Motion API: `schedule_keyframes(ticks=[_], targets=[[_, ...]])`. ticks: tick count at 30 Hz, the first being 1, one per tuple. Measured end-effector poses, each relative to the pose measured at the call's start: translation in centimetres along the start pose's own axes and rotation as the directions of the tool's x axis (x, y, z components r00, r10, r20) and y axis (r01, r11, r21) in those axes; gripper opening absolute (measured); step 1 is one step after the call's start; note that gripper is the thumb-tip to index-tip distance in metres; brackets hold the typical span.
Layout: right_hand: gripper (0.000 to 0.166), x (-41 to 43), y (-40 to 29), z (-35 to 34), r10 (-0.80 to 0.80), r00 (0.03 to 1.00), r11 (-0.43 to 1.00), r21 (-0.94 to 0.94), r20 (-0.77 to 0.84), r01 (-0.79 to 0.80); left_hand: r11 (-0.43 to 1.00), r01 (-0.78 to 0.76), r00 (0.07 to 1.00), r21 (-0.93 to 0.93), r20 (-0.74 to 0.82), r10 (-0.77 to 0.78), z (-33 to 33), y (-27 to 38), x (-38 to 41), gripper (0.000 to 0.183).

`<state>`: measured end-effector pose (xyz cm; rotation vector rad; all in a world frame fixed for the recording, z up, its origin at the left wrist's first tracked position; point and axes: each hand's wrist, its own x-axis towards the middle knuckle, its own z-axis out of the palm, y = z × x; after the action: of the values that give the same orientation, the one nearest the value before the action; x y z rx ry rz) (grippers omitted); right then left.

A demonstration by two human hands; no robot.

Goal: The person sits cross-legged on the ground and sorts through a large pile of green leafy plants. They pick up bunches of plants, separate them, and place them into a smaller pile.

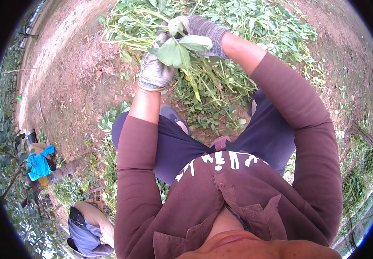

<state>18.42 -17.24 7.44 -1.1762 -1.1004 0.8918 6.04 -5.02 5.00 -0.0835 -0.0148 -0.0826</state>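
Note:
My left hand (157,68), in a grey knitted glove, is closed around a bunch of green leafy stems (131,40) that stick out to the left. My right hand (202,34), gloved alike, meets it at the bunch, its fingers curled on the stems; its fingertips are partly hidden. A sprig with broad green leaves (175,53) hangs in front of both hands and covers part of the left one. Beneath and beyond them lies a large heap of cut leafy plants (264,29) on the ground.
More loose stems (215,87) lie between my feet, near my grey shoe (175,118). Bare brown soil (76,77) stretches to the left. A bent-over person (87,230) is at lower left, with another person in bright blue (40,163) farther off by a tree trunk (66,171).

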Motion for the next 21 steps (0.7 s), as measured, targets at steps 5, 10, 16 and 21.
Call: schedule_keyframes(ticks=[5,10,16,21], targets=[[0.034,-0.8,-2.0,-0.2,-0.155,0.987,0.804,-0.574,0.05,0.156,0.678,-0.131,0.989,0.723,0.051,0.137,0.9,-0.2,0.5,0.032],[0.03,-1.2,-5.2,-1.5,0.003,0.986,0.585,-0.799,-0.169,-0.139,0.87,-0.086,0.969,0.485,-0.164,0.187,2.4,-1.0,0.9,0.03],[0.022,-1.4,-4.2,-1.6,-0.08,0.952,0.798,-0.592,-0.295,-0.116,0.822,-0.03,0.971,0.569,-0.179,0.159,1.4,-1.5,0.8,0.034],[0.028,-0.3,-2.3,0.5,0.07,0.884,0.869,-0.407,-0.462,-0.282,0.78,0.067,0.958,0.622,-0.258,0.124,0.6,-1.6,0.6,0.031]])
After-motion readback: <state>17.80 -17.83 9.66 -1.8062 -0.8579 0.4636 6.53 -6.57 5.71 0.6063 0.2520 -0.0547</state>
